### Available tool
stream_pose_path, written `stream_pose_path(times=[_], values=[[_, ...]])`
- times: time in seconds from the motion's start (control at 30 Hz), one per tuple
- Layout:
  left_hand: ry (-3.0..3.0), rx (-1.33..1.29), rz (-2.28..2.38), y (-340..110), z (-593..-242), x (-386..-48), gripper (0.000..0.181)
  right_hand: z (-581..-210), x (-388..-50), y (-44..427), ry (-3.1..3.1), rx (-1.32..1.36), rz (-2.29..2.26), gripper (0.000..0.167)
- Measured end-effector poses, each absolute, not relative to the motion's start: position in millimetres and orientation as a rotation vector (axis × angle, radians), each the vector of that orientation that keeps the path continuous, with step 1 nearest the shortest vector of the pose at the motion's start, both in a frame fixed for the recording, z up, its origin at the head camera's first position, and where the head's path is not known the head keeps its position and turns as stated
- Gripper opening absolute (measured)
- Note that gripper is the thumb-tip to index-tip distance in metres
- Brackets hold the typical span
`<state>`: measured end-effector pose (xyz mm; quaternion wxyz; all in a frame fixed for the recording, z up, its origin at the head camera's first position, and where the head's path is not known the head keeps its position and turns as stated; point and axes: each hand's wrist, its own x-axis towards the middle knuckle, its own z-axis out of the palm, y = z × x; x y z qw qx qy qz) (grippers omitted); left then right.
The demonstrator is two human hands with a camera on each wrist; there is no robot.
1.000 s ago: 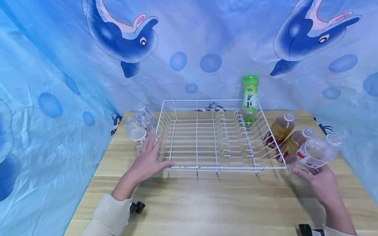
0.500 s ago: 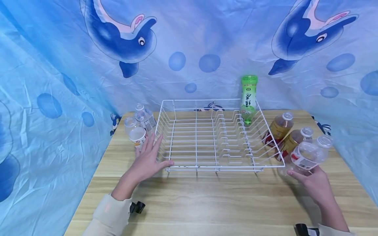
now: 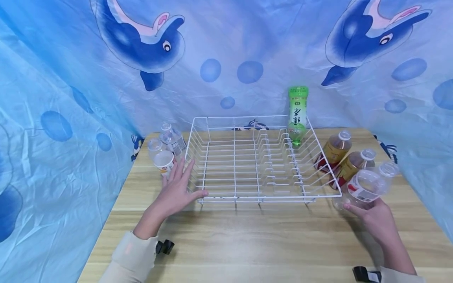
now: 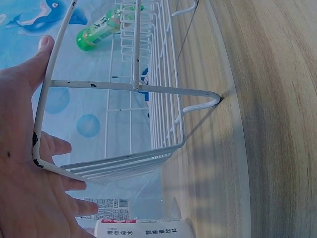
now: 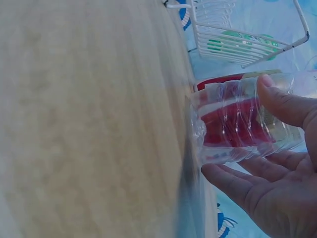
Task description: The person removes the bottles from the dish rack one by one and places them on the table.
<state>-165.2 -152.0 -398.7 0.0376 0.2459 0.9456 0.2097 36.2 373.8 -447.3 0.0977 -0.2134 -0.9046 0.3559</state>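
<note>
A white wire dish rack point(image 3: 235, 186) stands on the table. My left hand point(image 3: 177, 192) rests at its front left corner, fingers spread and fairly straight; in the left wrist view the thumb point(image 4: 42, 57) touches the rim wire. Off the rack's front right corner, my right hand point(image 3: 376, 220) holds a clear plastic bottle point(image 3: 364, 188) low on its body. In the right wrist view the thumb point(image 5: 280, 101) presses one side of the bottle's ribbed wall and the fingers lie along the other. The bottle's base is at the table top.
A green tea bottle point(image 3: 298, 114) leans neck down in the rack's back right part. Two brown-gold bottles point(image 3: 330, 153) stand right of the rack. On the left are two clear bottles point(image 3: 173, 139) and a white cup-like container point(image 3: 164, 161). A blue dolphin-print curtain point(image 3: 226, 59) surrounds the table.
My right hand has brought the clear bottle left and slightly down, close to the brown-gold bottles, then stayed nearly still. My left hand has kept its place on the rack.
</note>
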Motion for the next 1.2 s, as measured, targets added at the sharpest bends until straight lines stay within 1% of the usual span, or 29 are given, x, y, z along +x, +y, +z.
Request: stream_pose_path(times=[0.3, 0.37, 0.43, 0.5, 0.57, 0.67, 0.8, 0.93, 1.03, 1.2], values=[[2.888, 0.742, 0.655, -151, -401, -164, 0.114, -451, 38, 371, -2.683, -0.608, 1.112, 0.073], [2.881, 0.743, 0.656, -150, -402, -164, 0.115, -449, 40, 373, -2.693, -0.552, 1.150, 0.079], [2.875, 0.742, 0.671, -149, -403, -165, 0.115, -440, 42, 377, -2.667, -0.486, 1.233, 0.089], [2.872, 0.748, 0.692, -148, -403, -166, 0.116, -424, 44, 379, -2.648, -0.470, 1.246, 0.108], [2.872, 0.748, 0.703, -148, -403, -168, 0.116, -401, 45, 379, -2.609, -0.484, 1.198, 0.121], [2.868, 0.740, 0.696, -150, -402, -168, 0.116, -362, 44, 374, -2.623, -0.539, 0.951, 0.133], [2.860, 0.736, 0.685, -152, -401, -168, 0.116, -310, 33, 368, -2.642, -0.427, 0.689, 0.139], [2.853, 0.737, 0.686, -152, -400, -168, 0.116, -271, 10, 361, -2.691, -0.248, 0.442, 0.144], [2.853, 0.734, 0.682, -152, -400, -168, 0.115, -252, -10, 352, -2.748, -0.160, 0.291, 0.144], [2.852, 0.732, 0.674, -152, -400, -166, 0.116, -233, -37, 339, -2.869, -0.030, 0.215, 0.137]])
